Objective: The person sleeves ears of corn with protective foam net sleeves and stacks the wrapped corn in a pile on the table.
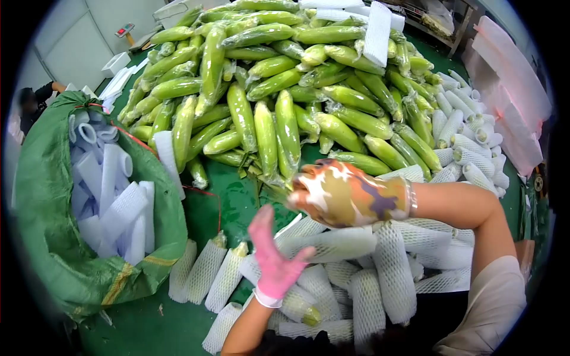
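Observation:
My left hand [276, 258], in a pink glove, is raised with its thumb and fingers spread and nothing between them. Just below it lie white net sleeves with corn inside [320, 291]. My right hand [341, 193], in a camouflage-patterned glove, is curled at the lower edge of a big pile of green corn cobs [288, 127] in clear film. Its fingertips are blurred near some leafy ends, and what they hold, if anything, cannot be made out. A sleeved cob [332, 244] lies under my right hand.
A green sack [35, 196] of empty white foam sleeves [122, 207] stands at the left. More sleeved cobs [469, 130] lie at the right, beside pink sheeting [504, 89]. Another person [41, 98] is partly visible at the far left. A red scale [124, 31] stands behind.

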Demonstrator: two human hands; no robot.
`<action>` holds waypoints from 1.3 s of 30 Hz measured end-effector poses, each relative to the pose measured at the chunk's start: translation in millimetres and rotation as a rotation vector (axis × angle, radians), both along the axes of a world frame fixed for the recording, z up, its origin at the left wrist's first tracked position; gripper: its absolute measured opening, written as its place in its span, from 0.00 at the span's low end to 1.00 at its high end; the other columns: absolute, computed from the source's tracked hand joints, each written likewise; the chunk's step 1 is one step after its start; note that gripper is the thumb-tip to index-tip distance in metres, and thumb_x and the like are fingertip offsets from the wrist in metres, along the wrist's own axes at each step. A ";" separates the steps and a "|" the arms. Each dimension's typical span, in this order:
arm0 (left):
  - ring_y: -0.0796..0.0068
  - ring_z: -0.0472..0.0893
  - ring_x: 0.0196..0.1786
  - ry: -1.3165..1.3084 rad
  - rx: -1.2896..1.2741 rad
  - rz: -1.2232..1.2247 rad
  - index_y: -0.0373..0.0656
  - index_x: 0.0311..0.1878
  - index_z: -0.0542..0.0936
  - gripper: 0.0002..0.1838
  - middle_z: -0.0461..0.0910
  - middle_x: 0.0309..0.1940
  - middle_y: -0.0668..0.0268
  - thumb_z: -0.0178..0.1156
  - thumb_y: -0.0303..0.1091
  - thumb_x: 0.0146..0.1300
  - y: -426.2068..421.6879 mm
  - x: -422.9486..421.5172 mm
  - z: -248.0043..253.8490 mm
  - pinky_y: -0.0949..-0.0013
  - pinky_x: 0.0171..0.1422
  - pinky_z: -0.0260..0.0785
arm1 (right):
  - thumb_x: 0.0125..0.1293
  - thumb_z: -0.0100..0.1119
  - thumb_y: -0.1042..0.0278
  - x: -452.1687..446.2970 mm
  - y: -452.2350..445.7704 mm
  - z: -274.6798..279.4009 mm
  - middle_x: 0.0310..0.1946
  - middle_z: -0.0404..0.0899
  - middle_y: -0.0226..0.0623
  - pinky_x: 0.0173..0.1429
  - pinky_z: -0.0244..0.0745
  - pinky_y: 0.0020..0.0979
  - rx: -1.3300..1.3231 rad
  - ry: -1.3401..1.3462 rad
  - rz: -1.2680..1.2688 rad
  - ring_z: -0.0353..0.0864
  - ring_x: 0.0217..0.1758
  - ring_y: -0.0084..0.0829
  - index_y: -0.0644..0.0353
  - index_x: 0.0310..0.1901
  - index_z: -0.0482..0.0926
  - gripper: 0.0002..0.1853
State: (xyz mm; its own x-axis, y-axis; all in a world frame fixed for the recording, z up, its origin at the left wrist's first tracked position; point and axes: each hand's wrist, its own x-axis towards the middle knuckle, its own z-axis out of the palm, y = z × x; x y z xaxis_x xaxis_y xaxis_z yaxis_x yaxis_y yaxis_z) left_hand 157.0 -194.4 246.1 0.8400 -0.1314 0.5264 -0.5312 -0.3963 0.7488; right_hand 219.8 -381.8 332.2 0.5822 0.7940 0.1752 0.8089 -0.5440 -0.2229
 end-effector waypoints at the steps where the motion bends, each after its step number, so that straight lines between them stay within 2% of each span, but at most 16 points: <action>1: 0.69 0.73 0.47 0.175 -0.067 -0.146 0.32 0.63 0.59 0.41 0.72 0.46 0.58 0.69 0.39 0.51 -0.9 0.5 6.5 0.66 0.52 0.69 | 0.56 0.57 0.66 9.9 7.0 -8.9 0.38 0.71 0.40 0.40 0.71 0.40 0.167 0.089 0.055 0.73 0.41 0.43 0.55 0.45 0.71 0.14; 6: 0.89 0.66 0.28 0.696 -0.547 -0.193 0.37 0.38 0.76 0.06 0.71 0.26 0.77 0.57 0.29 0.59 -10.7 39.2 -9.7 0.82 0.32 0.59 | 0.58 0.61 0.65 35.4 26.9 -40.8 0.36 0.76 0.46 0.46 0.73 0.38 0.548 0.324 -0.268 0.77 0.42 0.46 0.62 0.45 0.71 0.16; 9: 0.88 0.68 0.25 0.800 -0.607 -0.210 0.38 0.36 0.78 0.06 0.73 0.24 0.76 0.56 0.29 0.59 -1.6 66.2 1.0 0.81 0.28 0.60 | 0.56 0.66 0.60 57.1 6.6 -55.2 0.36 0.76 0.42 0.45 0.72 0.33 0.590 0.246 -0.236 0.77 0.40 0.40 0.62 0.42 0.75 0.18; 12: 0.88 0.68 0.26 0.687 -0.619 -0.242 0.37 0.34 0.78 0.06 0.74 0.24 0.76 0.56 0.30 0.59 -2.4 102.9 15.3 0.81 0.30 0.60 | 0.60 0.65 0.60 67.4 -12.9 -67.9 0.36 0.77 0.33 0.50 0.71 0.28 0.989 0.840 -0.136 0.74 0.43 0.24 0.65 0.45 0.75 0.18; 15: 0.88 0.69 0.27 0.635 -0.524 -0.287 0.37 0.32 0.77 0.07 0.74 0.24 0.75 0.57 0.31 0.59 -11.4 132.4 35.1 0.82 0.32 0.61 | 0.61 0.64 0.59 71.7 -17.7 -76.0 0.39 0.77 0.35 0.51 0.71 0.27 1.050 0.890 -0.323 0.75 0.44 0.25 0.67 0.46 0.75 0.20; 17: 0.89 0.66 0.26 0.627 -0.312 -0.367 0.39 0.28 0.76 0.06 0.71 0.21 0.76 0.57 0.31 0.58 -16.1 152.7 29.6 0.81 0.30 0.57 | 0.62 0.63 0.59 82.3 -23.4 -84.7 0.41 0.77 0.40 0.52 0.71 0.27 1.124 0.880 -0.341 0.75 0.44 0.26 0.68 0.47 0.73 0.21; 20: 0.88 0.63 0.25 0.727 -0.367 -0.311 0.40 0.23 0.73 0.07 0.68 0.20 0.77 0.55 0.30 0.55 -28.8 159.6 24.1 0.79 0.29 0.55 | 0.62 0.61 0.62 84.6 -24.2 -79.7 0.41 0.77 0.46 0.50 0.71 0.29 0.692 0.100 -0.463 0.77 0.43 0.34 0.70 0.48 0.72 0.20; 22: 0.88 0.62 0.24 0.709 -0.428 -0.301 0.41 0.17 0.71 0.10 0.65 0.17 0.78 0.55 0.30 0.53 -32.5 162.6 13.9 0.78 0.28 0.54 | 0.62 0.61 0.64 83.2 -28.1 -92.8 0.40 0.77 0.40 0.48 0.71 0.27 0.817 0.258 -0.459 0.76 0.42 0.31 0.70 0.49 0.72 0.20; 28: 0.75 0.76 0.51 0.592 -0.712 -0.450 0.36 0.60 0.68 0.23 0.78 0.48 0.63 0.50 0.41 0.66 -42.3 158.6 0.8 0.70 0.62 0.66 | 0.66 0.56 0.65 85.0 -25.0 -106.3 0.35 0.74 0.30 0.43 0.69 0.25 1.341 0.644 -0.468 0.71 0.38 0.20 0.66 0.44 0.73 0.13; 30: 0.76 0.74 0.49 0.417 -0.319 -0.378 0.34 0.55 0.72 0.22 0.78 0.44 0.65 0.54 0.40 0.64 -47.8 172.8 -12.4 0.74 0.60 0.62 | 0.66 0.55 0.66 87.5 -21.9 -83.6 0.33 0.73 0.29 0.44 0.67 0.24 1.151 0.689 -0.561 0.67 0.37 0.19 0.65 0.41 0.72 0.11; 31: 0.76 0.73 0.47 0.703 -0.513 -0.439 0.34 0.52 0.74 0.20 0.77 0.42 0.66 0.56 0.40 0.64 -51.3 177.9 -12.5 0.75 0.58 0.62 | 0.67 0.53 0.65 99.5 -25.0 -99.7 0.35 0.73 0.32 0.44 0.69 0.24 1.213 0.711 -0.536 0.70 0.38 0.22 0.64 0.41 0.72 0.10; 32: 0.78 0.72 0.44 0.601 -0.458 -0.347 0.34 0.46 0.76 0.17 0.76 0.38 0.67 0.57 0.39 0.62 -60.3 178.9 -2.3 0.77 0.53 0.62 | 0.67 0.52 0.64 121.7 -31.9 -133.7 0.37 0.74 0.34 0.45 0.70 0.25 1.649 1.102 -0.109 0.71 0.40 0.25 0.62 0.41 0.72 0.09; 35: 0.75 0.74 0.45 0.648 -0.898 -0.453 0.37 0.44 0.75 0.10 0.77 0.37 0.65 0.54 0.32 0.63 -71.2 213.2 -9.6 0.74 0.53 0.64 | 0.67 0.51 0.64 138.6 -38.7 -146.8 0.40 0.74 0.41 0.51 0.72 0.32 1.934 1.149 0.001 0.73 0.45 0.34 0.56 0.35 0.71 0.07; 37: 0.69 0.75 0.38 0.528 -1.009 -0.329 0.38 0.41 0.73 0.09 0.75 0.32 0.63 0.52 0.31 0.60 -83.1 236.0 -6.5 0.69 0.44 0.68 | 0.68 0.50 0.63 136.9 -31.9 -117.3 0.30 0.70 0.34 0.56 0.69 0.43 2.098 0.995 -0.449 0.72 0.38 0.29 0.56 0.37 0.70 0.07; 38: 0.67 0.75 0.33 0.443 -0.899 -0.184 0.37 0.40 0.72 0.09 0.74 0.29 0.62 0.51 0.31 0.59 -86.4 251.2 -11.4 0.67 0.41 0.69 | 0.67 0.52 0.59 148.9 -46.0 -149.6 0.25 0.68 0.31 0.50 0.73 0.41 2.247 1.097 0.108 0.70 0.30 0.27 0.57 0.43 0.69 0.11; 39: 0.66 0.73 0.31 0.484 -0.727 0.036 0.36 0.39 0.72 0.10 0.74 0.29 0.62 0.50 0.32 0.59 -85.1 272.0 -27.8 0.66 0.40 0.68 | 0.67 0.52 0.59 144.7 -46.3 -148.2 0.25 0.68 0.31 0.50 0.73 0.41 2.253 1.094 0.098 0.70 0.30 0.27 0.57 0.43 0.69 0.11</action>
State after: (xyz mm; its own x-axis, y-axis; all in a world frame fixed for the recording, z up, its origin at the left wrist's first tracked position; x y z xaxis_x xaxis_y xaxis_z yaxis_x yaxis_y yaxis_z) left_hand 429.0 -279.5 218.2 0.9902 0.1288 0.0535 -0.0854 0.2569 0.9627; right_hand 364.4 -428.1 184.0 0.9806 -0.0281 0.1939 0.0840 0.9544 -0.2864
